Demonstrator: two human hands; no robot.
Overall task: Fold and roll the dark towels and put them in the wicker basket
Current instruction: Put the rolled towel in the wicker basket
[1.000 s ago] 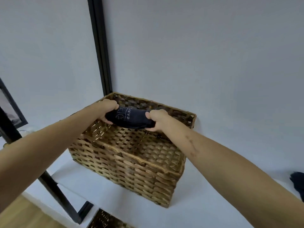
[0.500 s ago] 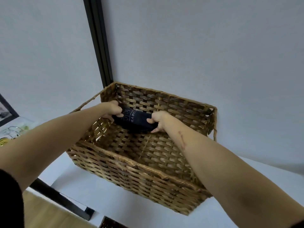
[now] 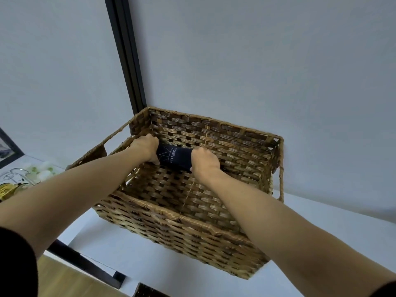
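Wall (image 3: pixel 257 61), pale grey, fills the view from nine round to three o'clock, a black post (image 3: pixel 126 61) running down it to the far-left corner of the basket (image 3: pixel 182 228), which sits on a white shelf (image 3: pixel 321 232) at centre. Both bare forearms reach in from five and seven o'clock to the rolled dark towel (image 3: pixel 174 156), which lies along the basket floor against the far wall toward eleven. Left hand (image 3: pixel 145 146) curls round its left end, right hand (image 3: pixel 204 162) round its right end, both gripping firmly.
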